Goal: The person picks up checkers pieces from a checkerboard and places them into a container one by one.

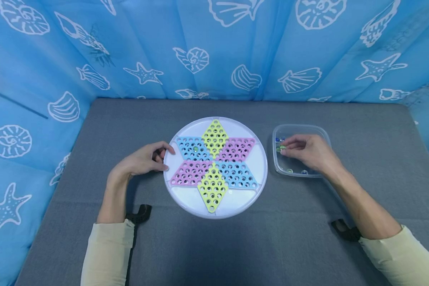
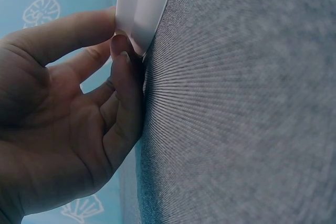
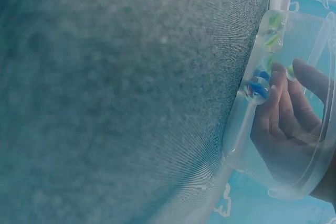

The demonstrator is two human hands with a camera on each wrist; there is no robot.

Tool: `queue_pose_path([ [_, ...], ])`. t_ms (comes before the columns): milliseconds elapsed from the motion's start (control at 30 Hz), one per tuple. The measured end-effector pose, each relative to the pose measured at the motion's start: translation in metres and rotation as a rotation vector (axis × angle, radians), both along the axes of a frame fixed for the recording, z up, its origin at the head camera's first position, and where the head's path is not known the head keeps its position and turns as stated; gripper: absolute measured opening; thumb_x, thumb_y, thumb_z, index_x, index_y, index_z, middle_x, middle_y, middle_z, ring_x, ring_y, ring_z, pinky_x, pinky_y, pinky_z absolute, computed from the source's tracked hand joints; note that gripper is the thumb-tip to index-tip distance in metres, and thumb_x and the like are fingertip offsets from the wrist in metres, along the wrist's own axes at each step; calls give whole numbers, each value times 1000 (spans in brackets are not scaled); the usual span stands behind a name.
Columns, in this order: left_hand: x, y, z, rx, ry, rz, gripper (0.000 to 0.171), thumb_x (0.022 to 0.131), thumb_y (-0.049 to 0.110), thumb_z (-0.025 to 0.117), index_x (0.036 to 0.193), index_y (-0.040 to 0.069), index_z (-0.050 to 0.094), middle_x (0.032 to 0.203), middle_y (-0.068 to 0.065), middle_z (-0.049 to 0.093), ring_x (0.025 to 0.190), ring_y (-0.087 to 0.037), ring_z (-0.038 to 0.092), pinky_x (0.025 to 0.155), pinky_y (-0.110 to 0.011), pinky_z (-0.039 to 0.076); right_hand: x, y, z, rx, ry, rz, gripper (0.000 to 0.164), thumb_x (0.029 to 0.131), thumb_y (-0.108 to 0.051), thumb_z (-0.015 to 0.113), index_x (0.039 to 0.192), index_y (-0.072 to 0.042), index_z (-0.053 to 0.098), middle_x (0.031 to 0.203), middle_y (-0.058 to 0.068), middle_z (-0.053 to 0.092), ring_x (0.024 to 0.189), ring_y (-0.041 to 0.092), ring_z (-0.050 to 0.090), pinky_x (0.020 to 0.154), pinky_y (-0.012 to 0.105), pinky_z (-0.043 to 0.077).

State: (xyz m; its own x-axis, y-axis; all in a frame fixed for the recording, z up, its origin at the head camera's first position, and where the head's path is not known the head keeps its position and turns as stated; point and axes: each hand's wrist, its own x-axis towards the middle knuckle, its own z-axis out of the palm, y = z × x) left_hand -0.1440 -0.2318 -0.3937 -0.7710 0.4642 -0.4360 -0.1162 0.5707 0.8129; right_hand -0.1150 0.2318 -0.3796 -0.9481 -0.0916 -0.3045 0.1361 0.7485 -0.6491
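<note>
A round white Chinese checkers board (image 1: 175,194) with a star of yellow, blue and pink sections lies on the table. A green marble (image 1: 195,149) sits in a hole of its upper-left blue section. At the board's left rim, the left hand (image 1: 146,159) grips the edge with thumb and fingers; the white rim (image 2: 142,9) shows by the fingertips in the left wrist view. Inside a clear plastic container (image 1: 277,165) on the right, the right hand (image 1: 309,151) pinches a green-and-white marble (image 3: 290,72) between thumb and fingers. Blue marbles (image 3: 257,89) and green ones lie around the fingertips.
Grey cloth covers the table (image 1: 214,250). Blue curtains (image 1: 221,51) with white shell prints hang behind and at the sides. A dark wrist-camera mount (image 1: 139,214) is on the left wrist, another mount (image 1: 344,230) on the right.
</note>
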Motion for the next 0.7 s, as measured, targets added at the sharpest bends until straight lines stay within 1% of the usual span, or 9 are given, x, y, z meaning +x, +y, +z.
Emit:
queue_pose_path([
  [133, 1, 0, 1, 6, 9, -4, 39, 87, -2, 70, 123, 1, 55, 95, -12, 41, 75, -18, 44, 67, -27, 40, -1, 0, -1, 11, -25, -9, 37, 90, -30, 74, 118, -8, 68, 106, 14, 69, 95, 28, 64, 78, 39, 49],
  [333, 1, 1, 1, -2, 9, -3, 39, 87, -1, 71, 123, 2, 55, 95, -12, 41, 76, -20, 44, 67, -28, 40, -2, 1, -2, 21, -31, 24, 38, 88, -33, 75, 118, -9, 71, 107, 13, 71, 96, 28, 64, 80, 39, 47],
  [467, 1, 1, 2, -6, 4, -5, 38, 87, -1, 70, 122, 2, 55, 95, -13, 41, 76, -20, 45, 67, -28, 40, -4, 0, -2, 39, -48, 49, 38, 88, -35, 76, 117, -12, 73, 114, 15, 70, 100, 28, 63, 81, 39, 46],
  [600, 1, 1, 1, -17, 12, -2, 39, 87, 0, 70, 123, 3, 56, 96, -13, 41, 77, -21, 45, 68, -29, 40, -8, -1, -2, 60, -109, 61, 43, 87, -40, 76, 120, -12, 72, 125, 18, 65, 107, 32, 60, 83, 42, 44],
  [700, 1, 1, 0, -24, 9, 2, 38, 87, 0, 70, 123, 4, 56, 97, -13, 41, 77, -21, 46, 69, -29, 41, -11, -1, -3, 68, -144, 59, 47, 85, -42, 76, 121, -13, 71, 128, 19, 63, 109, 33, 58, 83, 42, 43],
])
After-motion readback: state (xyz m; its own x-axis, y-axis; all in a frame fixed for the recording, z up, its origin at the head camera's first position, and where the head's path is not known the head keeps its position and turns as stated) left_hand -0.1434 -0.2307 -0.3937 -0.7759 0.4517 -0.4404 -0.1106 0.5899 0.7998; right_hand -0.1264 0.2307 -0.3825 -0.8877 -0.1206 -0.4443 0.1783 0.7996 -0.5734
